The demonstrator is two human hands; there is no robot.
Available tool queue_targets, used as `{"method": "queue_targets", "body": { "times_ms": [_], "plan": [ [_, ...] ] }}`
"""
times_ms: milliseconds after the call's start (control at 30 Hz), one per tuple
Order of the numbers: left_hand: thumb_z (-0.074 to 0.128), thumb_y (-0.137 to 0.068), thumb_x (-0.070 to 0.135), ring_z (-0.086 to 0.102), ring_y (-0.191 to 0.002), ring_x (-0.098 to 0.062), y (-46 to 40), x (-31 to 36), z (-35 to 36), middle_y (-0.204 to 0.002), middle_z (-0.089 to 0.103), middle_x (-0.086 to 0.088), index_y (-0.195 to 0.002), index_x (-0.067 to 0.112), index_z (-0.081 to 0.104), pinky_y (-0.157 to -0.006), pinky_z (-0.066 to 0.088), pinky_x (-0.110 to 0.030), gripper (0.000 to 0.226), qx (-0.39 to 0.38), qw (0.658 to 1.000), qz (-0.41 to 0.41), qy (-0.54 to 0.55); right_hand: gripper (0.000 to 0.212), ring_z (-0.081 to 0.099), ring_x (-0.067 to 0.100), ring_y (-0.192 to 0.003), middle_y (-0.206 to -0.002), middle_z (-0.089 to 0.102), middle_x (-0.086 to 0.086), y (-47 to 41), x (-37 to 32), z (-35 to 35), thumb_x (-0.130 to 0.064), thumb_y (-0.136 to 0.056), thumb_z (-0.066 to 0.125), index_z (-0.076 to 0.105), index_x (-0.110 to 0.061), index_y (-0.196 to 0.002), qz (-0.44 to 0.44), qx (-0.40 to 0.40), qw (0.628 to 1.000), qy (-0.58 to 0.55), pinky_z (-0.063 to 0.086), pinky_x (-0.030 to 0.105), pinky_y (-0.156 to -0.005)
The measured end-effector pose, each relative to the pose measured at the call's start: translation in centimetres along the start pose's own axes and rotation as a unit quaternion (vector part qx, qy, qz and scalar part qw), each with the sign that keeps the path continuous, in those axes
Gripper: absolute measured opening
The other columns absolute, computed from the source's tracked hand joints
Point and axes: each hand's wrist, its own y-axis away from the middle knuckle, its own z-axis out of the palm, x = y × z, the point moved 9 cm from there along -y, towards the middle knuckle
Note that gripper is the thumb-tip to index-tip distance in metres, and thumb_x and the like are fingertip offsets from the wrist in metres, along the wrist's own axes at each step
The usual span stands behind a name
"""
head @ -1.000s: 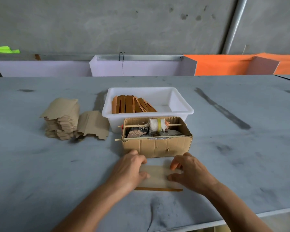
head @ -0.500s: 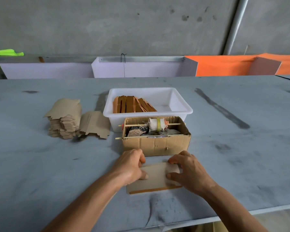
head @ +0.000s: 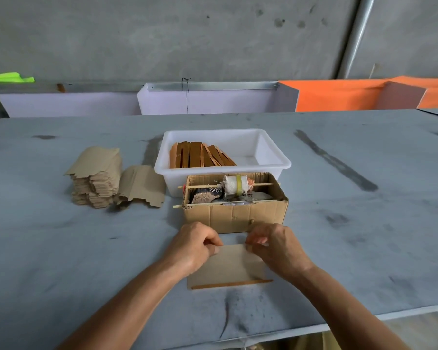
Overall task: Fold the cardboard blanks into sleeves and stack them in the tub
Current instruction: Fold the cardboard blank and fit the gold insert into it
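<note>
Left hand and right hand pinch far edge of blank on table, fold seemingly unfinished. Some sleeves upright in tub; tall pile of blanks left.

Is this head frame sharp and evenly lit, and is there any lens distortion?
Head view: soft, even light, no glare; faint shadow left of the white tub; both hands, left hand and right hand, sharp on the cardboard blank; wide-angle bending tilts the wall pipe.
</note>
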Motion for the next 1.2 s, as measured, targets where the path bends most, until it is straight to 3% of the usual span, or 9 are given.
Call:
{"method": "queue_targets", "body": {
  "times_ms": [100,233,367,533,600,700,800,1067,1200],
  "plan": [
    [0.069,-0.083,0.013,0.06,-0.079,-0.005,-0.1,0.1,0.0,-0.088,0.071,0.007,-0.092,0.019,0.075,-0.074,0.047,-0.018,0.012,0.006,1.0,0.008,-0.007,0.013,0.061,0.012,-0.084,-0.095,0.07,0.0,0.0,-0.2,0.1,-0.009,-0.084,0.066,0.074,-0.015,-0.092,-0.017,-0.018,1.0,0.008,0.048,0.018,-0.076],
    [0.07,-0.081,0.013,0.062,-0.076,-0.009,0.0,0.0,0.1,-0.078,0.065,0.008,-0.088,0.02,0.074,-0.072,0.049,-0.021,0.011,0.016,1.0,0.014,-0.017,0.018,0.052,0.004,-0.084,-0.094,0.063,-0.009,-0.1,-0.8,0.6,-0.009,-0.085,0.065,0.075,-0.016,-0.097,-0.063,-0.041,0.996,0.044,0.04,0.01,-0.076],
    [0.068,-0.081,0.01,0.06,-0.077,-0.012,0.4,0.7,-0.2,-0.077,0.06,0.007,-0.086,0.018,0.073,-0.074,0.048,-0.027,0.01,0.035,0.997,0.057,-0.032,0.013,0.052,0.006,-0.087,-0.086,0.056,-0.013,-0.3,-1.0,0.4,-0.008,-0.082,0.068,0.075,-0.017,-0.09,-0.078,-0.05,0.995,0.04,0.045,0.017,-0.08],
    [0.065,-0.084,0.009,0.052,-0.088,-0.015,1.5,2.3,-0.2,-0.084,0.063,0.002,-0.086,0.013,0.072,-0.077,0.042,-0.03,0.008,0.047,0.983,0.155,-0.09,0.013,0.052,0.014,-0.097,-0.087,0.065,-0.004,0.4,-1.9,0.5,-0.003,-0.08,0.067,0.074,-0.015,-0.08,-0.142,-0.026,0.984,0.108,0.045,0.026,-0.08],
    [0.067,-0.081,0.003,0.055,-0.084,-0.02,2.1,3.4,-0.3,-0.08,0.064,-0.003,-0.081,0.01,0.073,-0.071,0.046,-0.033,0.009,0.057,0.968,0.204,-0.137,0.015,0.055,0.02,-0.086,-0.077,0.065,-0.002,1.0,-2.8,0.3,-0.001,-0.075,0.072,0.071,-0.015,-0.071,-0.192,0.007,0.97,0.152,0.048,0.033,-0.07],
    [0.071,-0.063,-0.001,0.057,-0.062,-0.02,3.0,4.8,-0.6,-0.06,0.056,-0.003,-0.062,0.011,0.07,-0.048,0.045,-0.024,0.012,0.077,0.942,0.267,-0.186,0.023,0.055,0.021,-0.067,-0.065,0.059,-0.004,1.6,-3.8,0.3,0.001,-0.064,0.079,0.067,-0.018,-0.062,-0.24,0.039,0.946,0.215,0.046,0.031,-0.054],
    [0.062,-0.061,0.004,0.056,-0.056,-0.018,3.8,6.0,-0.3,-0.055,0.052,0.0,-0.054,0.013,0.066,-0.044,0.043,-0.022,0.013,0.069,0.915,0.305,-0.253,0.026,0.053,0.019,-0.062,-0.061,0.056,-0.005,2.0,-4.2,0.7,-0.001,-0.057,0.082,0.068,-0.022,-0.06,-0.263,0.039,0.924,0.273,0.044,0.03,-0.05],
    [0.086,-0.039,0.01,0.054,-0.055,-0.011,4.6,6.7,1.5,-0.05,0.048,0.006,-0.041,0.019,0.055,-0.043,0.04,-0.02,0.032,-0.001,0.867,0.291,-0.404,0.026,0.053,0.015,-0.059,-0.055,0.054,-0.007,2.6,-4.5,1.5,-0.003,-0.043,0.079,0.067,-0.025,-0.052,-0.253,0.014,0.9,0.355,0.04,0.025,-0.047],
    [0.09,-0.032,0.013,0.053,-0.054,-0.01,4.9,6.2,1.4,-0.05,0.048,0.006,-0.041,0.019,0.055,-0.043,0.035,-0.019,0.037,-0.015,0.887,0.246,-0.392,0.024,0.051,0.016,-0.057,-0.052,0.051,-0.005,3.3,-4.2,1.2,-0.004,-0.044,0.076,0.066,-0.024,-0.054,-0.222,0.035,0.915,0.336,0.042,0.027,-0.046]
  ]
}}
